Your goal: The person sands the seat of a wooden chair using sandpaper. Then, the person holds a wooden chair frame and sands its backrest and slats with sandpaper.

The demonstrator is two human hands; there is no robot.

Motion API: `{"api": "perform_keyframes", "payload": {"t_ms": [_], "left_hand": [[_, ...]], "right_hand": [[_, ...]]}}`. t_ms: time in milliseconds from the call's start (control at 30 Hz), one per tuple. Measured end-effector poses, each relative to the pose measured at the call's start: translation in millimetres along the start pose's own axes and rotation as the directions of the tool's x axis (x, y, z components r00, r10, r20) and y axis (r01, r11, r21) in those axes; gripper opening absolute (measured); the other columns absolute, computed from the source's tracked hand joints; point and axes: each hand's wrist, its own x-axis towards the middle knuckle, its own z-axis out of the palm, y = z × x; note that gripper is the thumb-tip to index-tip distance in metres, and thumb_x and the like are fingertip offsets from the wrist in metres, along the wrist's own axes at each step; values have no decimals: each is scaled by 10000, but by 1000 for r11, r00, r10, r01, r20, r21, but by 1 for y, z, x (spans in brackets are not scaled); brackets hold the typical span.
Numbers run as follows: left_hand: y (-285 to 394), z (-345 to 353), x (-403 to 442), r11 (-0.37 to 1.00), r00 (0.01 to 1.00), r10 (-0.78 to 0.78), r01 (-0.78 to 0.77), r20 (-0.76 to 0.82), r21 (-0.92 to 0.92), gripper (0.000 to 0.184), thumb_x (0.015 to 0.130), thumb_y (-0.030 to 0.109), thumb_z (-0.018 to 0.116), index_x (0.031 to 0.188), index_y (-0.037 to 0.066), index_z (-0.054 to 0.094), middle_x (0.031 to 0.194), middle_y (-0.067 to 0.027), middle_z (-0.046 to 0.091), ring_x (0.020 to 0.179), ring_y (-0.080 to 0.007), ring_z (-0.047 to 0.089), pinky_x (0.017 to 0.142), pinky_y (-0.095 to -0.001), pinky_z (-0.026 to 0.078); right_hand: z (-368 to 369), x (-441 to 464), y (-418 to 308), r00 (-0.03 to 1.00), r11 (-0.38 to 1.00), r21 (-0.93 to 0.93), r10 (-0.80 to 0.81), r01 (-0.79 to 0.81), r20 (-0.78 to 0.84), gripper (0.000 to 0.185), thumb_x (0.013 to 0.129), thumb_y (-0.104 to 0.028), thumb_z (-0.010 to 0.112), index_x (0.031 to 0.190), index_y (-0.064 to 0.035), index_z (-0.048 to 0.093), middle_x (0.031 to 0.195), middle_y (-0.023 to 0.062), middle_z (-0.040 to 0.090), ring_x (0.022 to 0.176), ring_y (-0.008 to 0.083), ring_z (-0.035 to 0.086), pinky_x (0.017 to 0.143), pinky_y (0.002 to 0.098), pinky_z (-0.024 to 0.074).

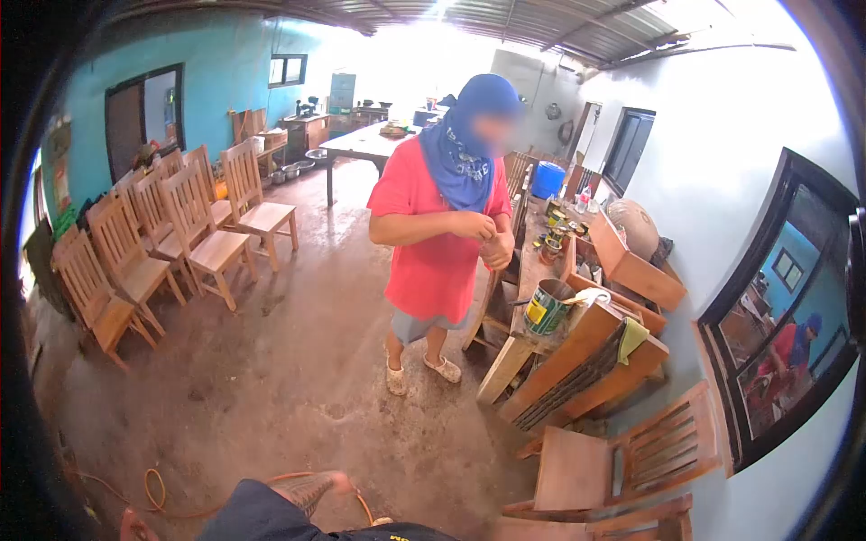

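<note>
From the bottom edge my left forearm reaches out of a dark sleeve (pixel 248 514). My left hand (pixel 338 483) is small and blurred, so its fingers cannot be made out, nor whether it holds anything. An orange hose (pixel 363 503) runs on the floor right beside it. My right hand does not show. In front of me stands a person (pixel 437 234) in a red shirt and blue head cloth. That person's two hands are held together at chest height; what is between them is too small to tell.
Several wooden chairs (pixel 212 248) stand on the left. At right, a workbench (pixel 532 270) carries cans, a large green-and-yellow can (pixel 548 307) and a blue container (pixel 547 179). Wooden boards (pixel 564 370) lean there. A wooden chair (pixel 577 469) is lower right, below a dark-framed window (pixel 794 298).
</note>
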Motion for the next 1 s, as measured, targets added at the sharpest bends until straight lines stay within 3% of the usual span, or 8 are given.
{"api": "perform_keyframes", "payload": {"t_ms": [167,267,367,467,600,667,767,1000], "left_hand": [[-30,-11,28,982,999,54,-54,6,179,559,1055,605,620,1405,187,745,1346,-181,755,1256,-401,699,1067,-514,561],[-50,-16,32,702,805,593,-506,-17,501,485,996,352,685,1471,253,681,1147,-175,800,1062,-422,772,897,-549,618],[-39,-17,16,892,931,352,-304,-93,335,504,1010,331,668,1509,262,635,1124,-177,797,1037,-433,775,866,-572,618],[-42,-9,28,782,846,532,-468,-49,410,450,1022,376,653,1449,235,686,1134,-185,794,1046,-439,770,879,-578,615],[-26,-1,6,985,992,110,-100,-65,139,491,1031,544,611,1303,166,766,1173,-201,797,1054,-418,769,923,-553,601],[-13,-4,-11,995,994,-29,39,-108,92,575,1035,628,589,1230,132,805,1193,-209,798,1058,-407,769,945,-541,593],[-40,9,20,985,994,105,-102,-13,137,587,1092,610,545,1484,203,701,1466,-154,706,1288,-403,691,1101,-531,543],[-54,-5,15,960,993,72,-94,92,265,480,1120,518,519,1529,309,659,1463,-97,709,1304,-373,691,1112,-504,556]], "right_hand": [[-35,33,25,999,994,-110,-2,8,51,570,902,-121,813,1434,-14,640,1256,112,753,1100,266,724,960,401,611],[-49,45,38,997,989,-145,-8,20,78,581,901,-117,810,1443,-12,633,1259,114,752,1107,272,723,969,404,609],[-66,57,53,995,987,-161,-15,31,102,591,899,-113,808,1452,-10,626,1262,117,751,1114,277,722,978,407,607],[-65,56,58,990,996,-63,-59,67,126,618,889,-103,812,1467,-11,615,1254,121,752,1090,285,725,956,418,611],[-33,34,48,980,988,100,-135,122,145,665,870,-85,822,1491,-13,598,1235,126,753,1037,295,731,907,438,619],[-68,65,66,992,985,-143,-87,100,91,649,870,-90,828,1478,-24,609,1217,117,750,1035,282,721,893,437,614],[-103,97,83,997,950,-304,-60,71,47,622,872,-96,833,1454,-38,625,1186,105,745,1019,267,709,876,434,610],[-92,89,84,995,966,-237,-92,101,48,577,892,-104,824,1432,-45,630,1149,96,741,988,271,700,843,444,608]]}}
